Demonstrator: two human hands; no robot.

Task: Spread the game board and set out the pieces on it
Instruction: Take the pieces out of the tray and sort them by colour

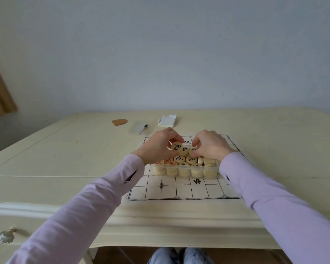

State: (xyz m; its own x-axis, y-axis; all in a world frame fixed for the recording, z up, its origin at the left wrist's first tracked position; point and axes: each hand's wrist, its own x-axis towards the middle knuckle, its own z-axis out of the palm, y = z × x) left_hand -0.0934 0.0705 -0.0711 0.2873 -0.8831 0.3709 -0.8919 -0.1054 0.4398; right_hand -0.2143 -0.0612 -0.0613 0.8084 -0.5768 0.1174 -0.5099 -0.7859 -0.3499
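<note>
- Board point(179, 189) is lying spread flat on the cream table point(65, 149), near the front edge; grid lines and black characters are facing up.
- Clear plastic box point(185, 169) is sitting on the middle of the board, packed with round pale pieces point(191, 160) stacked in layers; most are showing black characters, a few at the left end red ones.
- Left hand point(157, 147) is hovering over the far left part of the box, thumb and fingertips pinching one piece point(177, 146) tilted on edge, its black character facing the camera. That piece is sitting just above the top layer.
- Right hand point(211, 146) is hovering over the far right part of the box, fingers curled down onto the top pieces. Can't tell whether it is actually gripping one; the fingertips are hiding the contact.
- Hands are sitting close together, not touching.
- No pieces are lying on the board's visible squares yet.
- Both arms are coming in from the near side in lilac sleeves point(88, 202).
- Far side of the table: a small spiral notepad point(167, 121), a pen point(143, 129) lying on a clear plastic sheet or lid point(136, 128), and a small brown wooden object point(119, 122) further left.
- Metal drawer handle point(5, 236) is showing at the near left.
</note>
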